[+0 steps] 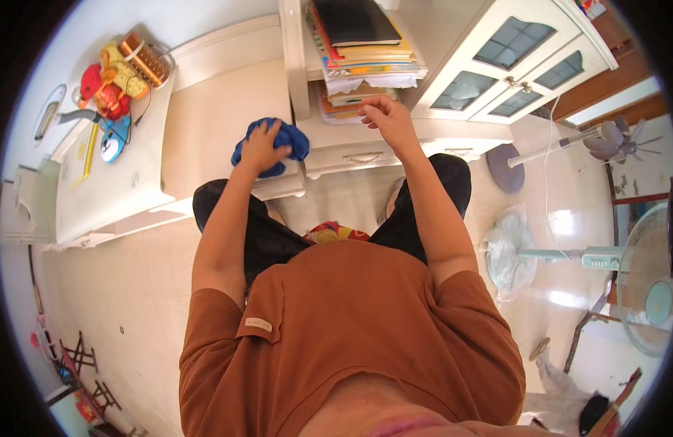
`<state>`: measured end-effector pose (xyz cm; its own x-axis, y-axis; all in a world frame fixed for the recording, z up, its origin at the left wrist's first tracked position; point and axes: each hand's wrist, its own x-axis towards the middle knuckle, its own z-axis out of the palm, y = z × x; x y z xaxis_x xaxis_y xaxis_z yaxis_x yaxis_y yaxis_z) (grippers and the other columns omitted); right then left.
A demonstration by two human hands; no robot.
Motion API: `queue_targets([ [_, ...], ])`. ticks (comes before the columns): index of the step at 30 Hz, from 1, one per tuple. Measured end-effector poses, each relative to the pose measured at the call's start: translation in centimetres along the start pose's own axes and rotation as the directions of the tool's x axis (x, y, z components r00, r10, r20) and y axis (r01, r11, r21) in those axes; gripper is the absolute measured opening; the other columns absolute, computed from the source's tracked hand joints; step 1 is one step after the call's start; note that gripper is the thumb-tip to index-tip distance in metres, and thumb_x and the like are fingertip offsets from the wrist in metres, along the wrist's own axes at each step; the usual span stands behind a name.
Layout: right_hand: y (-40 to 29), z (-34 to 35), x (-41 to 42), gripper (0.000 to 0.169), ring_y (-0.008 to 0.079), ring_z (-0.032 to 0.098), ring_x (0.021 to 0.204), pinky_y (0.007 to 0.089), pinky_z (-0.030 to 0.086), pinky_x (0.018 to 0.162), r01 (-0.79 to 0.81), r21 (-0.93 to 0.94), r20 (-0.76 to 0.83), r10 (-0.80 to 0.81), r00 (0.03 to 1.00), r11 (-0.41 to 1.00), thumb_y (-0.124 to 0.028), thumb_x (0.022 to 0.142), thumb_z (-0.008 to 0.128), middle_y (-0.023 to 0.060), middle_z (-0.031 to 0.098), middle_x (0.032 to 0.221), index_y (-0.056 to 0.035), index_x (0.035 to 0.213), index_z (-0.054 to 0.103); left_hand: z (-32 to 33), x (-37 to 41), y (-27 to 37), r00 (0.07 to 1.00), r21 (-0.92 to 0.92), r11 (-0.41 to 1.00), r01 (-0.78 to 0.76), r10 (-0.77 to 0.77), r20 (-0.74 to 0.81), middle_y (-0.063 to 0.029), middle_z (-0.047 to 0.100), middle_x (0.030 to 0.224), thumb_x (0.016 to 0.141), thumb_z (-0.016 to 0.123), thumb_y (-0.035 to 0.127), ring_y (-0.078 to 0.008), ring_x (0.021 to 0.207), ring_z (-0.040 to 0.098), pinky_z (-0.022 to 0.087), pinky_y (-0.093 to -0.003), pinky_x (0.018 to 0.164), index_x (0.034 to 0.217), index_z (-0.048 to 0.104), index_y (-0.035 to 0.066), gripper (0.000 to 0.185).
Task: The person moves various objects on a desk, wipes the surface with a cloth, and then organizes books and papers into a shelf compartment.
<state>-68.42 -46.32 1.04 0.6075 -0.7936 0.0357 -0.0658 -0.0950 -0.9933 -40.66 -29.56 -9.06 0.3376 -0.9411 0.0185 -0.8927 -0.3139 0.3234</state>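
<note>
My left hand [264, 148] rests with spread fingers on a bunched blue cloth [298, 143], which lies at the right end of a low cream cabinet top [221, 109]. Whether the fingers grip the cloth cannot be told. My right hand [387, 117] is raised with bent fingers and nothing in it, in front of a shelf holding a stack of books and papers [369, 60]. A black folder [358, 22] tops that stack, and more papers [342, 109] lie on the shelf below. Beneath my right hand is a drawer with a metal handle [363, 158].
On the desk [134, 175] at left are soft toys [115, 87], a woven container [145, 60] and a lamp [79, 116]. A cabinet with glass-paned doors [514, 82] stands to the right. Two fans [601, 258], [620, 139] stand on the right, with a white cable [546, 164] nearby.
</note>
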Motion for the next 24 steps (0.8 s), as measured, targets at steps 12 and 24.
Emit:
queue_targets([
  [12,-3.1,-7.9,9.3,0.049,0.0307,0.067,0.106,0.0378,0.051,0.091,0.268,-0.459,-0.361,-0.453,0.815,0.847,-0.030,0.089,0.069,0.0186,0.069,0.114,-0.0036,0.129,0.058,-9.8,4.8,15.4,0.886,-0.315,0.876,-0.366,0.225,-0.405,-0.0213,0.060,0.127,0.086,0.071,0.025,-0.0414,0.114,0.058,0.046,-0.0426,0.099,0.134,0.053,0.002,0.057],
  [24,-2.3,-4.9,13.2,0.079,0.0393,0.060,0.114,0.0434,0.046,0.099,0.019,-0.766,-0.277,-0.357,0.892,0.642,-0.062,0.086,0.058,0.0256,0.062,0.120,0.0008,0.134,0.056,-6.5,13.3,17.4,0.892,-0.519,0.819,-0.244,-0.021,-0.452,-0.0307,0.047,0.134,0.075,0.080,0.030,-0.0427,0.123,0.050,0.042,-0.0441,0.103,0.146,0.024,-0.012,0.100],
])
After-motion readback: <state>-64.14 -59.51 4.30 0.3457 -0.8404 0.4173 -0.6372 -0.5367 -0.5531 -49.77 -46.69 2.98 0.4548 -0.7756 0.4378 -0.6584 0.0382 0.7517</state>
